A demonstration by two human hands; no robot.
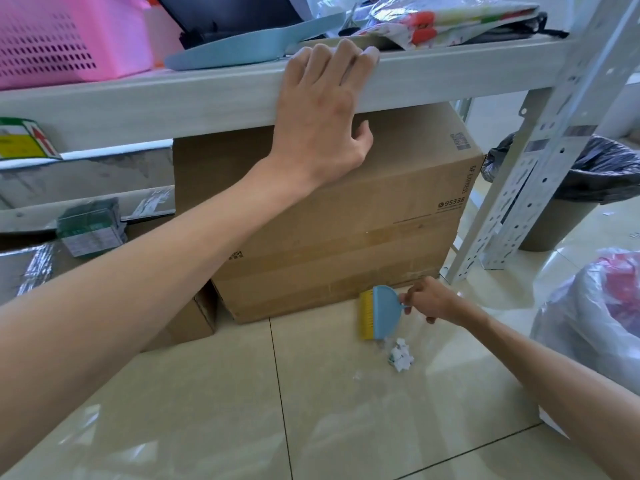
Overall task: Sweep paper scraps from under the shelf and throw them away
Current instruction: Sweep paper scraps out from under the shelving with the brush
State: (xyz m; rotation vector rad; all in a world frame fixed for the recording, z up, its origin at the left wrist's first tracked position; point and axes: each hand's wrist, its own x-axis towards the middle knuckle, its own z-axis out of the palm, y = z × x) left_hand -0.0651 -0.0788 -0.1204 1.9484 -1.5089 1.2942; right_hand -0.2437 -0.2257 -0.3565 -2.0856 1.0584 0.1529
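My left hand (323, 109) grips the front edge of the grey shelf board (138, 102), fingers curled over the top. Low on the tiled floor, my right hand (427, 301) holds a small blue brush with yellow bristles (379, 313) by its handle. The brush stands just in front of a large cardboard box (346, 220) under the shelf. A little heap of white paper scraps (401, 355) lies on the tile right below the brush. A blue dustpan (242, 43) rests on the shelf board, just left of my left hand.
A bin lined with a black bag (588, 181) stands behind the white shelf post (530, 174) at right. A translucent plastic bag (595, 306) sits on the floor at far right. A pink basket (65, 36) is on the shelf; smaller boxes at left.
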